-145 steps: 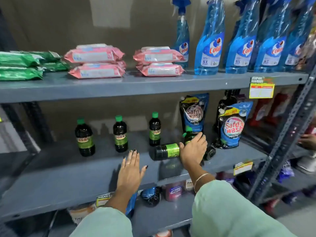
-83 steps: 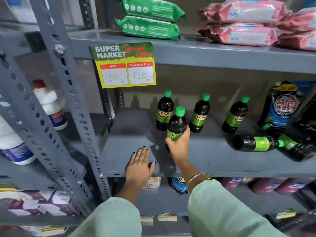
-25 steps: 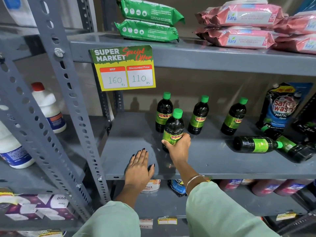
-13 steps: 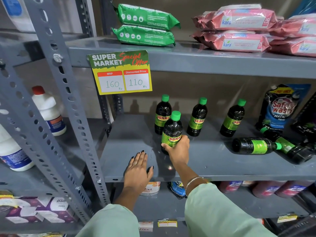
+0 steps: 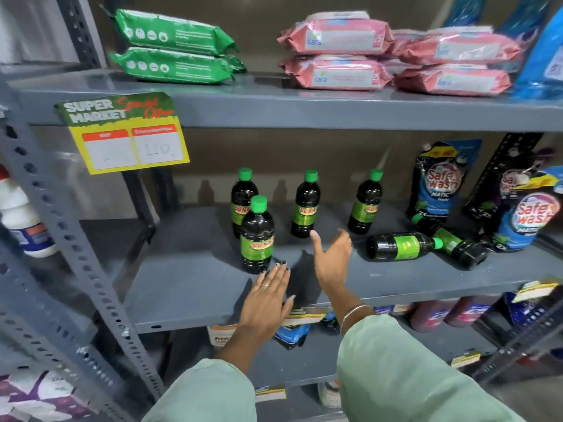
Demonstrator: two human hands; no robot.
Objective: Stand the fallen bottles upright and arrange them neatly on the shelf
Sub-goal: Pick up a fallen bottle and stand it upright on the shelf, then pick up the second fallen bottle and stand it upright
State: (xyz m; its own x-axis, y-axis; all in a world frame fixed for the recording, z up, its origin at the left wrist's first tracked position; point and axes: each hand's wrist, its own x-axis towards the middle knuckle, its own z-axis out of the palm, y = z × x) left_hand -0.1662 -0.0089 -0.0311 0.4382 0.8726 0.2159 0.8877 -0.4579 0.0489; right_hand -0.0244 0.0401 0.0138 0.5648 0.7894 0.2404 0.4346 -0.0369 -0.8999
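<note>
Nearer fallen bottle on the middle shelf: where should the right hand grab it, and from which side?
Grip the fallen bottle around its labelled middle, from above and in front. It lies sideways, base left, cap right against the second fallen bottle. The right hand is open, just left of it.

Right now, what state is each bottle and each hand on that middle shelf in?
Front Sunny bottle: upright, released.
Three back Sunny bottles: upright, in a row.
Fallen bottle: on its side, cap pointing right.
Second fallen bottle: on its side behind it.
Left hand: flat on the shelf.
Right hand: open, empty.
</note>
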